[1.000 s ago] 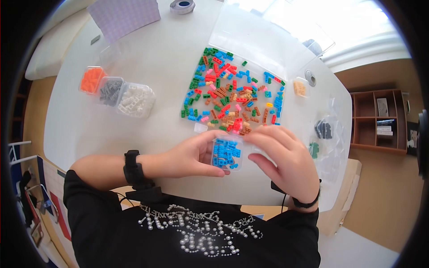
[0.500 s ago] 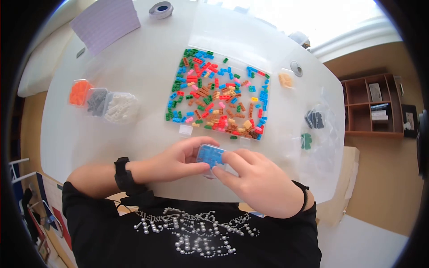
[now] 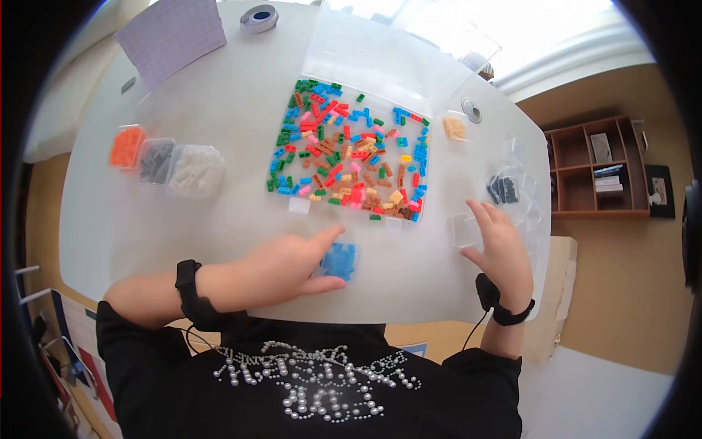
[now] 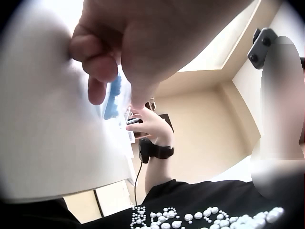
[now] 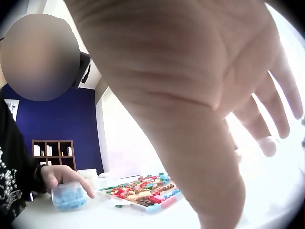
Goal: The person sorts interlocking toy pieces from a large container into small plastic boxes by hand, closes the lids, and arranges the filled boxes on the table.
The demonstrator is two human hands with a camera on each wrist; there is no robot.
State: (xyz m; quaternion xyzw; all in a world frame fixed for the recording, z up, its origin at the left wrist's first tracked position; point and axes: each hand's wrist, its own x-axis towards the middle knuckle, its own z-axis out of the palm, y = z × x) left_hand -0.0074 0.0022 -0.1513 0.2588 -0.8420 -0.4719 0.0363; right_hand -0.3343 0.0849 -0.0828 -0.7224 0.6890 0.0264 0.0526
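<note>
A small clear box of blue bricks [image 3: 341,261] stands on the table in front of the person, its contents hazy under the lid. The left hand [image 3: 270,271] is around its left side, index finger and thumb stretched along opposite sides. In the right wrist view the same box [image 5: 69,196] sits low between that thumb and finger. Out to the right, the right hand [image 3: 504,252] has its fingers and thumb spread, with an empty clear container [image 3: 466,230] right at the fingertips. Its palm fills much of the right wrist view.
Beyond the hands lies a wide clear tray [image 3: 291,192] of mixed coloured bricks. Boxes of orange [image 3: 127,148], grey [image 3: 156,162] and white bricks [image 3: 196,172] stand at left. Tan pieces [image 3: 455,127], dark grey pieces [image 3: 503,189] and a tape roll [image 3: 259,18] lie farther off.
The right hand first holds the lid side, then presses on top of the blue-brick box, and has now moved off right. The box has come down onto the table; the left hand's fingers have spread.
</note>
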